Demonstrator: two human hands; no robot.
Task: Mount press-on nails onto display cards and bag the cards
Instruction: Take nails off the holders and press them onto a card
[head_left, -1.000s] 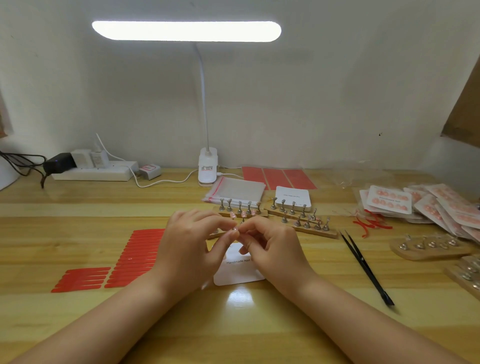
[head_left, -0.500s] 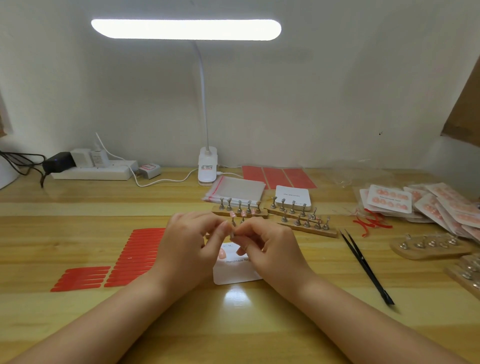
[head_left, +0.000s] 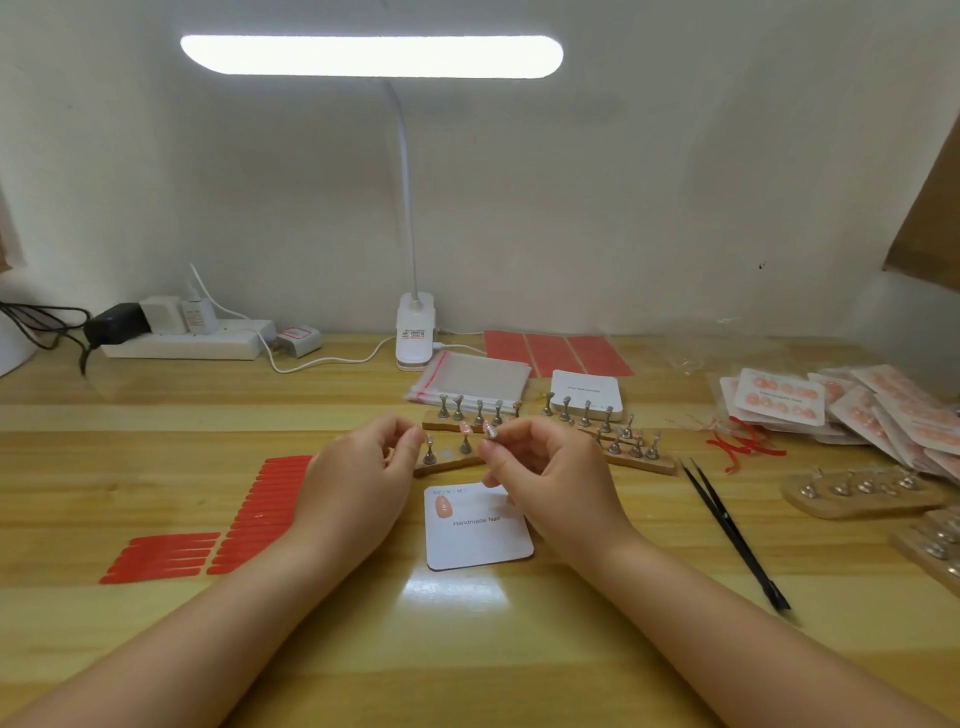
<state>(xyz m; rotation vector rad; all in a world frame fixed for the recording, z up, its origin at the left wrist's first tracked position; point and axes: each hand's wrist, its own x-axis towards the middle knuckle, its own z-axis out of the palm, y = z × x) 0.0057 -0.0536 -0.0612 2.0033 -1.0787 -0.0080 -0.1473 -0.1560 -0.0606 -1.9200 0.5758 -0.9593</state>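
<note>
A white "Handmade Nail" display card (head_left: 480, 545) lies on the wooden desk with one pink press-on nail (head_left: 442, 506) stuck at its top left. Just behind it lies a wooden strip (head_left: 449, 464) of small metal nail stands, one still carrying a pink nail (head_left: 465, 428). My right hand (head_left: 545, 473) pinches a metal stand topped with a pink nail (head_left: 490, 430), lifted off the strip. My left hand (head_left: 361, 473) is curled at the strip's left end and seems to hold it; the contact is hidden.
Black tweezers (head_left: 732, 530) lie at the right, red adhesive strips (head_left: 260, 512) at the left. Clear bags (head_left: 472, 379), blank cards (head_left: 587, 389) and more stand strips (head_left: 628, 449) sit behind. Bagged cards (head_left: 862, 410) are piled far right. The lamp base (head_left: 415, 332) and power strip (head_left: 182, 340) stand by the wall.
My hands, pressed together over the strip before, have drawn apart. The right hand now holds a nail stand clear of the strip, and the card with its one nail is uncovered.
</note>
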